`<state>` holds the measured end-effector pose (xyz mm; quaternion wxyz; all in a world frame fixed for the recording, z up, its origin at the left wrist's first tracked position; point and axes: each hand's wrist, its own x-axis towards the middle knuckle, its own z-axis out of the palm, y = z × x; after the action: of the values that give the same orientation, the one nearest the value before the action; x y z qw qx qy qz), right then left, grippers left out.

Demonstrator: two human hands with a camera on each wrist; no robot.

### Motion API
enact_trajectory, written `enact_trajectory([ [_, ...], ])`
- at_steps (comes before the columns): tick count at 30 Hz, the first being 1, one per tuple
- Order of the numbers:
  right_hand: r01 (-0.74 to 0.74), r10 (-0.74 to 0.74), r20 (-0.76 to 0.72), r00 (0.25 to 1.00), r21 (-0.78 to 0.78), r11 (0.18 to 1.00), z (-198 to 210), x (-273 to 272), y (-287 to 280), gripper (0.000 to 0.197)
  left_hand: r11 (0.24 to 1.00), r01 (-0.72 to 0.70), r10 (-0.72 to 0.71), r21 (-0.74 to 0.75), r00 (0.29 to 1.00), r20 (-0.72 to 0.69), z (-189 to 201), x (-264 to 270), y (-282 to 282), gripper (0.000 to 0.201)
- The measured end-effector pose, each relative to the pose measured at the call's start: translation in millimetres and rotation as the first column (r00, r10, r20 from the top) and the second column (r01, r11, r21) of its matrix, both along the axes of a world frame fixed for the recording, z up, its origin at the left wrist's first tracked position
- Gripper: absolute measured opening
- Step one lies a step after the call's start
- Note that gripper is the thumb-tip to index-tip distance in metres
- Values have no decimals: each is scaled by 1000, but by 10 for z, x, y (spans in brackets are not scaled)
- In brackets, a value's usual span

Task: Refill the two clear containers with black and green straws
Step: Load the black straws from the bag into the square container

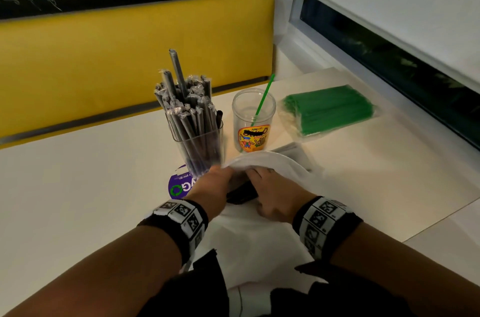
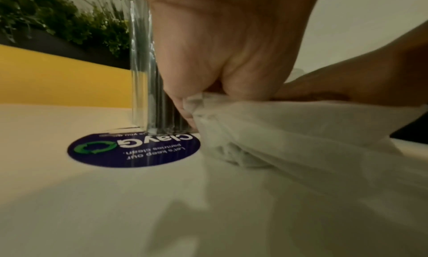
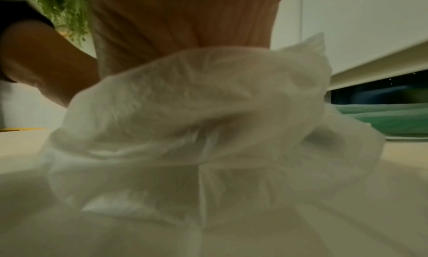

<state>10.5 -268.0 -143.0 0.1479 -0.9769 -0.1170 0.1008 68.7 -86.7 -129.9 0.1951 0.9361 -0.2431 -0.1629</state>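
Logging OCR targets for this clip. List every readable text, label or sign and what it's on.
"ClayG", cut off by the container: round blue sticker on the table, upside down to the camera.
"Let's keep our pantries clean.": same sticker.
Small line along the sticker's far edge: partly hidden, unreadable.
"JUNIOR": yellow label on the clear cup.
Dark wording below it: illegible.
Wristband markers: coded patterns, no words.

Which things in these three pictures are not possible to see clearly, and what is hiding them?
- Contents of the white plastic bag: head view, only a dark shape shows between the hands; what it is cannot be told.
- Right hand fingertips: head and right wrist views, the bag covers them.
- Left hand fingers: left wrist view, buried in crumpled bag.
- Pack of green straws: right wrist view, blurred, partly behind the bag.
- Round blue sticker: partly under the container of black straws.
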Motion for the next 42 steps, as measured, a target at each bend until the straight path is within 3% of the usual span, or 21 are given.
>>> enact_trajectory([
  [3, -22, 23, 91, 996, -10, 1000, 11, -36, -37, 65, 998, -40, 38, -50, 998, -48, 9, -15, 21, 33],
  [10, -103, 112, 66, 991, -123, 987, -63, -79, -23, 82, 989, 60, -89, -134, 970, -228, 53, 59, -9, 40],
  [13, -102, 108, 22, 994, -175, 979, -50, -21, 9, 83, 997, 8, -31, -78, 955, -296, 64, 40, -30, 8],
  [16, -67, 63, -26, 998, -218, 974, -5, 22, 24, 84, 1000, 26, -24, 9, 974, -223, 34, 9, -32, 41],
  [18, -67, 62, -30, 998, -231, 971, 20, 28, 31, 77, 998, 22, -16, 58, 994, -109, 57, 10, -40, 39],
  [21, -79, 82, 10, 997, -194, 978, 8, -21, 45, 69, 993, 18, -21, 120, 999, 29, 11, 16, -20, 19],
  [24, -119, 133, 89, 987, -145, 982, -67, -131, 61, 80, 996, 10, -10, 89, 1000, 1, -29, 38, 13, 19],
  [28, -258, 288, 310, 906, -135, 957, -161, -193, 45, 58, 998, 37, -25, 47, 975, -223, -30, 134, 3, 32],
  [31, -183, 191, 96, 977, -86, 979, -105, -157, 80, 62, 984, 132, -82, 124, 936, -343, -29, 158, 39, 31],
  [33, -178, 176, -24, 984, -121, 977, -51, -107, 119, 62, 977, 165, -107, 133, 926, -362, -38, 160, 40, 26],
  [35, -205, 211, 22, 977, -153, 967, 4, -84, 161, 45, 980, 155, -108, 126, 942, -318, -77, 171, 27, 23],
  [38, -244, 253, 56, 966, -123, 962, -9, -110, 156, 28, 999, 19, -7, 48, 972, -235, -167, 160, 34, 18],
  [42, -299, 313, 308, 898, -93, 950, -140, -216, 178, 35, 995, -97, 96, 4, 974, -207, -208, 93, 16, 24],
])
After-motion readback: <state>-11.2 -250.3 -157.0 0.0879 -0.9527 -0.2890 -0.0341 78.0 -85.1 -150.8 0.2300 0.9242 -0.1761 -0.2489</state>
